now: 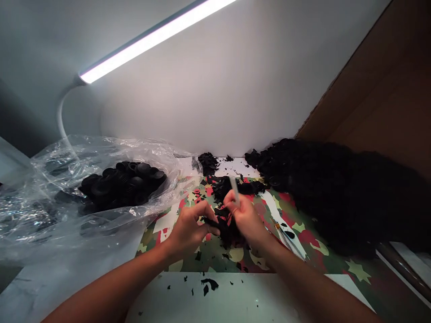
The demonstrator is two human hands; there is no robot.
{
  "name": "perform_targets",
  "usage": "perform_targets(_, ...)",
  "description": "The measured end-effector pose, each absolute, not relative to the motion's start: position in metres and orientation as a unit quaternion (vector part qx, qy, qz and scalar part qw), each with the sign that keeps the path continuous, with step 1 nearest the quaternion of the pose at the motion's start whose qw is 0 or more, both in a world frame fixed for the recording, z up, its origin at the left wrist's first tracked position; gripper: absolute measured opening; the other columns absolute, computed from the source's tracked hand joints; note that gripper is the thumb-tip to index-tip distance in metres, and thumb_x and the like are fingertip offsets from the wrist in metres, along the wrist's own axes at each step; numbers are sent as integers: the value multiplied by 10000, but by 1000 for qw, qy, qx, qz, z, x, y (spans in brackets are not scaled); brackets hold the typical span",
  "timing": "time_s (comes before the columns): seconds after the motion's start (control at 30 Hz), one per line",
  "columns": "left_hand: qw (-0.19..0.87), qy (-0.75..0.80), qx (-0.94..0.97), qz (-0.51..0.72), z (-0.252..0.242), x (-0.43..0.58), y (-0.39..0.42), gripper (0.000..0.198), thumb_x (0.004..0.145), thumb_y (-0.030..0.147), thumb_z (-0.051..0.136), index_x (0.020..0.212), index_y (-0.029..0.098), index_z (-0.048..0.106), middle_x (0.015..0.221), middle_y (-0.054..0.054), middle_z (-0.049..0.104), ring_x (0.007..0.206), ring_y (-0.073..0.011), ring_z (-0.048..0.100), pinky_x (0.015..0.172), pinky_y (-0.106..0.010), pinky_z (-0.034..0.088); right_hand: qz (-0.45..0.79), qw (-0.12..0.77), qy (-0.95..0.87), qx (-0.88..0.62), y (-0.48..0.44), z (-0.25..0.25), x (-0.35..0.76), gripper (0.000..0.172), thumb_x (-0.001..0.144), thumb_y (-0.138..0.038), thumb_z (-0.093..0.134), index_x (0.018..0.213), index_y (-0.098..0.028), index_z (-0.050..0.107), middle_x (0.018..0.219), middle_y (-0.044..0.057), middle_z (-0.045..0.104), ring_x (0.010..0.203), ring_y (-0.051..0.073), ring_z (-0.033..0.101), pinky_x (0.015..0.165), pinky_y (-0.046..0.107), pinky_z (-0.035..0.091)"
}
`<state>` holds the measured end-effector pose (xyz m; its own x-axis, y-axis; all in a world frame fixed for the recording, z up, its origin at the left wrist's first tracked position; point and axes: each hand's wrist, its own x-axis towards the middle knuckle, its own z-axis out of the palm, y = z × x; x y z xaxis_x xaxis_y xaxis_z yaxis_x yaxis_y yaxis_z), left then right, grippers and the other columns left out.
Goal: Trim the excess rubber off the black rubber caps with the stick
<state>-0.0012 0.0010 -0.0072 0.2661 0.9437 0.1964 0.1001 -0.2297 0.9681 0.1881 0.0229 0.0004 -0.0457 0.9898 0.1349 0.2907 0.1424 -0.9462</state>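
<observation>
My left hand (192,224) is closed in a pinch around a thin black rubbery piece (211,222), holding it over the patterned sheet. Close by on the right, my right hand (243,214) is wrapped round a slim, pale, stick-like tool (235,188) whose upper end points up out of the fist. Its lower end is hidden, so I cannot tell its exact kind. Dark rubbery scraps (229,231) lie below and between the two hands. Just beyond them is a heap of black trimmings (222,188).
At the left, a clear plastic bag (175,168) holds black round ribbed parts (124,184). A large black pile (323,188) fills the right side. Metal tweezers-like tools (289,240) lie right of my hands. A lit lamp (155,42) hangs above; cardboard (380,89) stands right.
</observation>
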Motion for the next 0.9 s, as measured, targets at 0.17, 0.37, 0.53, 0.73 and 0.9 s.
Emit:
perform_targets(0.17,525,367,600,479,4,-3,-8,225,649,-4,694,678,198,598,698,12,687,630,-149,647,594,-263,547,325,402,-635,-573,39,-2,217,144,870,-312,591,753,-229,572,628,-36,510,557,144,419,544,274,328)
perform_targets(0.37,548,410,539,490,4,-4,3,252,647,97,775,667,188,541,640,32,639,547,-109,577,518,-221,484,277,358,-712,-537,22,3,205,119,867,-270,647,859,-224,757,943,39,666,731,174,608,656,305,467)
perform_targets(0.53,512,443,575,459,-5,-3,3,245,640,121,783,651,188,548,635,24,620,602,-141,599,537,-237,485,406,397,-686,-455,5,11,192,162,916,-321,644,930,-238,783,883,32,711,783,188,655,685,301,506)
perform_targets(0.73,449,454,629,443,-9,-3,3,228,649,81,746,628,185,545,623,45,593,604,-124,564,580,-231,451,334,378,-764,-402,0,13,189,197,928,-201,593,899,-204,788,777,22,696,686,153,618,609,263,460)
perform_targets(0.9,412,469,673,397,-1,-2,3,192,642,7,666,626,177,578,602,50,607,590,-112,542,580,-216,405,188,367,-834,-368,-1,4,191,176,877,-78,585,863,-178,729,758,16,675,655,132,597,587,235,425)
